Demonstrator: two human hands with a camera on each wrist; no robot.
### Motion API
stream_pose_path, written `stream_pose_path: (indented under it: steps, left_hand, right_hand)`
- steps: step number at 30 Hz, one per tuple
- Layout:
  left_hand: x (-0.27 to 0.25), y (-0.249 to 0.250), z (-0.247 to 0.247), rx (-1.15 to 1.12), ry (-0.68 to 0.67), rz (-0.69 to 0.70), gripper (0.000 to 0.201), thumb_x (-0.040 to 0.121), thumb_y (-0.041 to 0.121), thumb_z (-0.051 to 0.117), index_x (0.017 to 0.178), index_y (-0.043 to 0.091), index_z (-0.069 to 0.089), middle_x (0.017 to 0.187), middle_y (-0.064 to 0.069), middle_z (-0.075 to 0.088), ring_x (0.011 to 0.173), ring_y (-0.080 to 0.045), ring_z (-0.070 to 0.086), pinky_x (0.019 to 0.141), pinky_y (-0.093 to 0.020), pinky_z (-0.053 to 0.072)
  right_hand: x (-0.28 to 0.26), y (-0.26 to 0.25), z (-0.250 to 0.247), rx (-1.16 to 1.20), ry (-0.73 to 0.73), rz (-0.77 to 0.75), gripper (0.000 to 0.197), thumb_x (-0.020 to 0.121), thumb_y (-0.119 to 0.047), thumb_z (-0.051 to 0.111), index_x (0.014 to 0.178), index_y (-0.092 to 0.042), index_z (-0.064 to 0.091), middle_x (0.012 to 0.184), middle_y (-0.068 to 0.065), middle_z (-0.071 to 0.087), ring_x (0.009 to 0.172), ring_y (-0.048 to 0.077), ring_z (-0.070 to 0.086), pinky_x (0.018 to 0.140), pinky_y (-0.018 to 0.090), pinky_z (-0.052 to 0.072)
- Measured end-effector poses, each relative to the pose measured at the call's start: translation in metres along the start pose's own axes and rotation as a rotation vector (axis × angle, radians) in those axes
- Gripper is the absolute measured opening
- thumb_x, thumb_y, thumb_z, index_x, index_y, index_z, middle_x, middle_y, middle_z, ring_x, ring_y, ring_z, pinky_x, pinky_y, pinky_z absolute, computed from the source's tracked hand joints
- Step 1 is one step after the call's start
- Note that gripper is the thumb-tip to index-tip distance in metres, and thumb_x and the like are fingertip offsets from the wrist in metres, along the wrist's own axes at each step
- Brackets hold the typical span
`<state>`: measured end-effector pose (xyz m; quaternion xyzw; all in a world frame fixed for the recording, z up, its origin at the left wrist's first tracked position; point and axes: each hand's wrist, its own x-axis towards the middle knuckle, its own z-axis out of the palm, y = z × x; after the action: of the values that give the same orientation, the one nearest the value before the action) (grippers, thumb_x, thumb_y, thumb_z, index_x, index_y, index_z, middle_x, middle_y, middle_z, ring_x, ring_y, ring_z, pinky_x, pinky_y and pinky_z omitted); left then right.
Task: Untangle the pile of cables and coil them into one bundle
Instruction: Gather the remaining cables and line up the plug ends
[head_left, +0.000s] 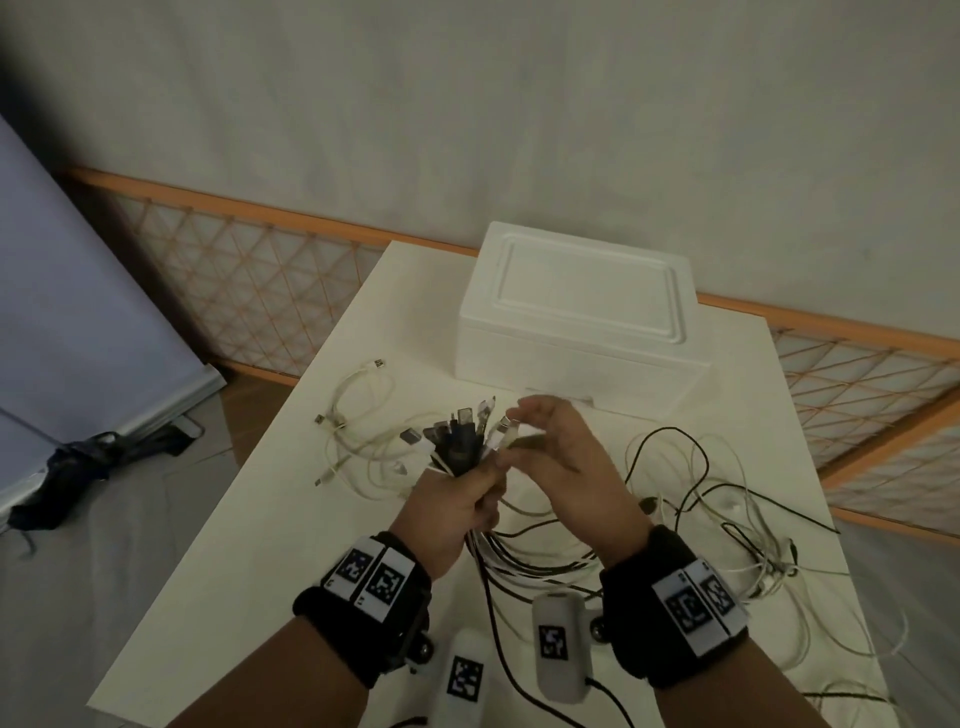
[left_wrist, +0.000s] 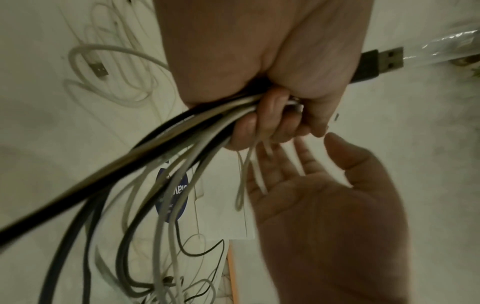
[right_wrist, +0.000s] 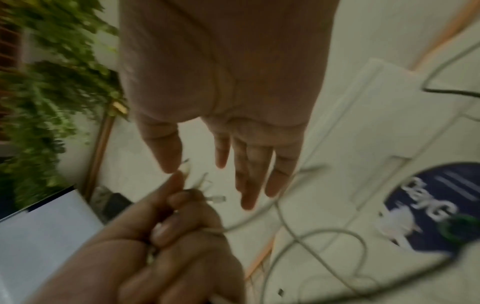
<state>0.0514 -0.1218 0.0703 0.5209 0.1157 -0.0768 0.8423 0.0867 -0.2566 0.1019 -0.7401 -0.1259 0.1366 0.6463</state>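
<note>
My left hand (head_left: 470, 493) is held above the white table (head_left: 270, 545) and grips a bunch of black and white cables (head_left: 460, 441) just below their plugs, which fan out above the fist. The left wrist view shows the fingers (left_wrist: 270, 123) curled round the cable bundle (left_wrist: 168, 156), with a black USB plug (left_wrist: 376, 63) sticking out past the hand. My right hand (head_left: 519, 434) is beside the plugs, its fingers (right_wrist: 249, 174) straight and holding nothing; its thumb is close to a white plug tip (head_left: 505, 431). The held cables (head_left: 530, 551) trail down and loop to the right.
A white foam box (head_left: 576, 322) stands at the table's far end. Loose white cables (head_left: 353, 415) lie on the left, and a spread of black and white cables (head_left: 727, 499) on the right. Two white marker cylinders (head_left: 558, 644) lie near the front edge. An orange lattice fence (head_left: 234, 270) runs behind.
</note>
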Motion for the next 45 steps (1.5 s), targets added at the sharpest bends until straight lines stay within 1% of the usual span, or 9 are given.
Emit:
stream_pose_path:
  steps: [4,7,10,15,22,29,38,42,45]
  left_hand:
    - [0.002,0.004,-0.01,-0.038,0.181,-0.003,0.041,0.09,0.013,0.061,0.051,0.019,0.05,0.044,0.006,0.034,0.036,-0.005,0.03,0.047,-0.024,0.028]
    - [0.006,0.008,-0.03,-0.083,0.301,-0.011,0.041,0.093,0.023,0.06,0.056,0.016,0.042,0.047,0.003,0.031,0.039,-0.01,0.03,0.052,-0.027,0.029]
    - [0.004,0.011,-0.051,-0.19,0.371,0.026,0.042,0.094,0.033,0.056,0.056,0.016,0.054,0.054,0.001,0.05,0.049,-0.014,0.048,0.061,-0.029,0.044]
    - [-0.004,0.013,-0.07,-0.565,0.26,0.073,0.048,0.094,0.032,0.05,0.047,0.021,0.045,0.045,0.006,0.034,0.043,-0.01,0.042,0.06,-0.028,0.052]
    - [-0.004,0.009,-0.065,-0.407,0.182,-0.016,0.046,0.085,0.029,0.055,0.046,0.022,0.031,0.042,0.007,0.021,0.033,-0.008,0.02,0.037,-0.02,0.025]
    - [0.008,0.012,-0.041,-0.05,0.255,-0.009,0.024,0.093,0.01,0.058,0.074,0.018,0.07,0.062,0.001,0.046,0.038,-0.006,0.021,0.039,-0.018,0.023]
    - [0.017,0.015,-0.032,0.025,0.26,-0.006,0.019,0.082,-0.002,0.068,0.067,0.01,0.064,0.051,-0.002,0.041,0.044,-0.012,0.031,0.042,-0.022,0.026]
    - [0.021,0.029,-0.03,-0.029,0.217,-0.004,0.006,0.076,0.006,0.072,0.073,0.012,0.07,0.059,0.002,0.055,0.037,-0.006,0.031,0.04,-0.018,0.023]
    - [0.018,0.039,-0.024,-0.112,0.113,0.041,0.025,0.101,0.009,0.043,0.087,0.014,0.063,0.072,0.011,0.063,0.029,-0.002,0.026,0.036,-0.013,0.021]
  right_hand:
    - [-0.005,0.03,0.002,-0.237,-0.257,0.147,0.04,0.079,-0.02,0.063,0.117,-0.023,0.052,0.088,0.004,0.07,0.084,0.017,0.066,0.081,0.031,0.05]
    - [-0.007,0.049,-0.006,-0.884,-0.237,-0.1,0.012,0.086,-0.023,0.057,0.097,-0.024,0.062,0.074,-0.006,0.064,0.069,0.01,0.058,0.069,0.026,0.048]
    - [-0.003,0.06,-0.022,-1.067,-0.118,-0.191,0.015,0.088,-0.023,0.052,0.078,-0.023,0.062,0.076,-0.009,0.065,0.07,0.009,0.059,0.072,0.03,0.047]
    - [0.015,0.06,-0.042,-1.02,-0.013,-0.275,0.01,0.09,-0.022,0.057,0.081,-0.023,0.061,0.087,-0.018,0.055,0.084,0.013,0.057,0.071,0.021,0.033]
    - [0.037,0.009,-0.027,-0.839,0.111,-0.39,0.011,0.091,-0.011,0.052,0.092,-0.011,0.064,0.09,0.001,0.066,0.084,0.02,0.058,0.077,0.03,0.044]
    - [0.032,-0.018,0.015,-0.724,-0.113,-0.368,0.022,0.09,-0.027,0.049,0.096,-0.014,0.065,0.083,-0.001,0.069,0.078,0.016,0.062,0.072,0.033,0.049]
    - [0.026,-0.034,0.028,-0.197,0.049,-0.277,0.024,0.079,-0.012,0.073,0.094,-0.023,0.057,0.075,-0.002,0.07,0.066,0.01,0.066,0.067,0.028,0.054]
    - [0.036,-0.003,0.015,-0.523,0.014,-0.186,0.036,0.074,-0.028,0.078,0.103,-0.025,0.057,0.094,-0.011,0.056,0.068,0.0,0.054,0.063,0.012,0.043]
    - [0.038,0.025,0.011,-0.814,-0.122,-0.109,0.015,0.083,-0.023,0.071,0.093,-0.013,0.069,0.092,-0.003,0.059,0.074,0.005,0.051,0.072,0.015,0.035]
